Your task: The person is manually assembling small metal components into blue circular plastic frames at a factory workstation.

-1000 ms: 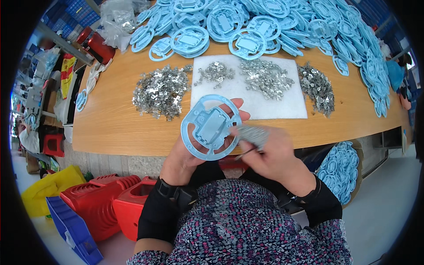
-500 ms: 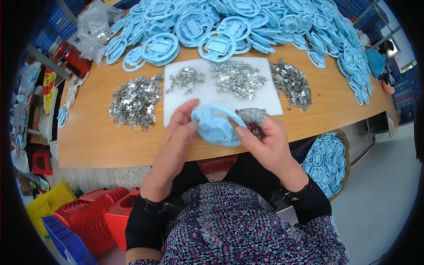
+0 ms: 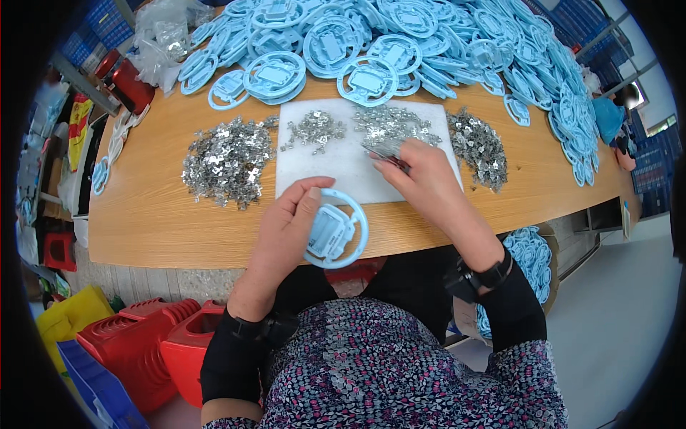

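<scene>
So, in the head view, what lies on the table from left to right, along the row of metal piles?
Large metal pile → small pile → middle pile → right pile.

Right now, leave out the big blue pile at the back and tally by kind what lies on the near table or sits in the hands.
Heaps of small silver metal parts: 4
White rectangular sheet: 1
Light blue plastic ring with a centre plate, held in the left hand: 1
Total: 6
</scene>
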Tool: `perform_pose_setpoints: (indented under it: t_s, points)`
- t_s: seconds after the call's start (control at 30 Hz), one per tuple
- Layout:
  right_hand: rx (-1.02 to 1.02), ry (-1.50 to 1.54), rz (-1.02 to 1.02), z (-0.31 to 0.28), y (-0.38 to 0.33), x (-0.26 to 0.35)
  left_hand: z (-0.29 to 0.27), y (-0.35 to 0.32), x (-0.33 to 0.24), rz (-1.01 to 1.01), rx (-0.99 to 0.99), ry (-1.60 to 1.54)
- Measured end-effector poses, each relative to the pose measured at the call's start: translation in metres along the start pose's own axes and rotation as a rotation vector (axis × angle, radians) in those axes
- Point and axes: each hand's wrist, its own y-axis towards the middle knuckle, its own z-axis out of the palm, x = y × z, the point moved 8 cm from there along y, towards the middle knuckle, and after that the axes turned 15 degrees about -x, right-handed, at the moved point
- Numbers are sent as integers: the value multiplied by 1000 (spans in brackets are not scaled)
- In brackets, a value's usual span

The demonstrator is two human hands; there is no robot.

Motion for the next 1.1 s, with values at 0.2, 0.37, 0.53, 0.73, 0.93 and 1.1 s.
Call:
perform_pose_setpoints:
  t_s: [0.2, 0.37, 0.53, 0.73, 0.93, 1.1]
  points:
    - [-2, -192, -112, 46, 49, 4, 3, -3, -1, 87, 32, 84]
    - [-87, -221, -110, 51, 52, 3, 0, -2, 0, 112, 16, 85]
    - [-33, -271, -96, 48, 44, -3, 0, -1, -3, 133, 11, 86]
    - [-45, -333, -79, 37, 41, 9, 0, 1, 0, 130, -5, 92]
    - [-17, -314, -94, 38, 38, 7, 3, 2, 6, 73, 13, 76]
    - [6, -40, 132, 28, 27, 4, 1, 5, 7, 91, 27, 84]
